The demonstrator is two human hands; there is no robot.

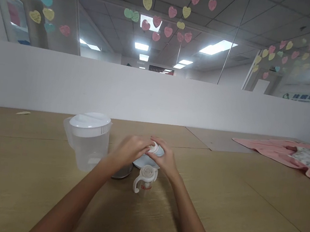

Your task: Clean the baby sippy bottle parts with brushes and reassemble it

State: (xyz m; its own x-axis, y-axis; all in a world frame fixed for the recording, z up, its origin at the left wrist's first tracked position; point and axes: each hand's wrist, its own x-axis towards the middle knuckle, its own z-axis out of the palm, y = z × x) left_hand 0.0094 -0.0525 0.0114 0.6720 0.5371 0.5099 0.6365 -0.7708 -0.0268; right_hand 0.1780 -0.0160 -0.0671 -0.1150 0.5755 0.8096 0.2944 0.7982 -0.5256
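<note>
Both forearms reach in from near edge. Left hand [131,149] + right hand [165,157] curled round small white cap [155,147] atop pale-blue rounded container [148,160], mid wooden table [32,187]. Handled baby bottle [145,179] just nearer; clear plastic jug [89,139] left.

Cup with handles [145,182], standing on the worktop [48,178]: red script lettering on its side, too small and blurred to read.

Sign [304,97] on the glass partition at far right: a teal logo followed by a row of teal characters, too blurred to make out.

Paper hearts [147,3] stuck on the glass: faint handwriting on some, not readable.

No other text, number or brand shows.
</note>
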